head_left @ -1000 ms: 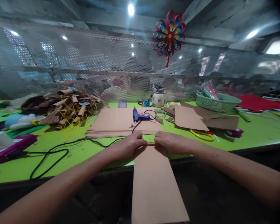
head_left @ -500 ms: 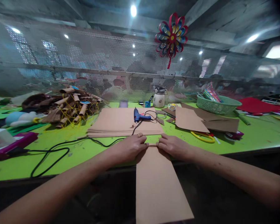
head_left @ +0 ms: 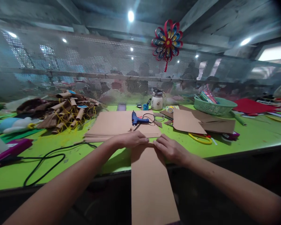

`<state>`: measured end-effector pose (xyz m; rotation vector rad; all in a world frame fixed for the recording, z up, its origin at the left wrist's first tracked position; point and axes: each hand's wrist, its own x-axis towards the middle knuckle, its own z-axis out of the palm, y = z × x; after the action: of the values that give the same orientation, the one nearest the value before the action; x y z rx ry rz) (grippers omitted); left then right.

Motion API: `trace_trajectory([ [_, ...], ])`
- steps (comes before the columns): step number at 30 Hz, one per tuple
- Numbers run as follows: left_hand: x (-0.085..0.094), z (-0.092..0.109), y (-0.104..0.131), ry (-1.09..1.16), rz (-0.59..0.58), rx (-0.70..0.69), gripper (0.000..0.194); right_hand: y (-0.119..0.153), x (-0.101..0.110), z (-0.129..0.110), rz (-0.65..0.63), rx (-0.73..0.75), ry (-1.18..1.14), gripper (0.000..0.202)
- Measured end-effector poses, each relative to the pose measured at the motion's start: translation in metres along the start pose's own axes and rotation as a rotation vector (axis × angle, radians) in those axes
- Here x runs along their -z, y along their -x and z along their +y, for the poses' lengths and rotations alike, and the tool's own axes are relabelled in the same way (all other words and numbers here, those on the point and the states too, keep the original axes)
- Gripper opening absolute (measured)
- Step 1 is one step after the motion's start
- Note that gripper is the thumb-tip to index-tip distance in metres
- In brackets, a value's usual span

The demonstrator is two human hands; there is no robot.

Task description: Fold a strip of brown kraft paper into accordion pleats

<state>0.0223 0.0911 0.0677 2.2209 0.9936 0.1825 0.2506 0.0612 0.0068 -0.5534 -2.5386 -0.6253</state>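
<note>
A long strip of brown card (head_left: pixel 152 184) hangs over the table's front edge toward me, its far end narrowly folded. At that end's left side, my left hand (head_left: pixel 135 139) is closed on the card. My right hand (head_left: pixel 170 148) grips the right side of the same fold, fingers bent over it. Just beyond my hands lies a stack of brown card sheets (head_left: pixel 107 123), with a blue glue gun (head_left: pixel 140 119) resting on top.
Rolled brown pieces with yellow string (head_left: pixel 70 109) are heaped at the left, near a purple power strip (head_left: pixel 11 151) and black cable. Behind stands a jar (head_left: pixel 157 100). At the right are loose card (head_left: pixel 188 120), a green basket (head_left: pixel 214 106) and a yellow-handled tool (head_left: pixel 200 138).
The view has shifted slightly. My left hand has turned flatter over the folded end, and my right hand has moved a little along it. The card's near end has swung left.
</note>
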Motion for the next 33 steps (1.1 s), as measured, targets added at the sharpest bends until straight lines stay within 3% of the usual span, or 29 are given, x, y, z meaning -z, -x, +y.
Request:
trace_trajectory([
  [6,-0.007,-0.009,0.009,0.422,0.016,0.060,0.048,-0.009,-0.001,0.000,0.065,-0.008,0.024,0.023],
  [9,-0.014,-0.010,0.006,0.467,0.040,0.074,0.051,-0.009,-0.005,-0.001,0.059,-0.058,-0.011,0.024],
  [17,-0.018,-0.017,-0.001,0.243,0.104,0.019,0.049,-0.010,0.005,0.006,0.072,-0.396,-0.409,0.019],
  [22,-0.014,-0.009,0.003,0.004,0.127,-0.067,0.044,-0.022,0.018,0.014,-0.204,-0.571,-0.784,0.035],
  [27,-0.013,-0.003,0.010,-0.155,0.121,-0.155,0.040,-0.022,0.011,0.016,-0.285,-0.697,-1.208,0.039],
  [33,-0.018,0.000,0.011,-0.442,0.207,-0.209,0.028,-0.008,-0.001,0.019,-0.251,-0.756,-1.288,0.042],
])
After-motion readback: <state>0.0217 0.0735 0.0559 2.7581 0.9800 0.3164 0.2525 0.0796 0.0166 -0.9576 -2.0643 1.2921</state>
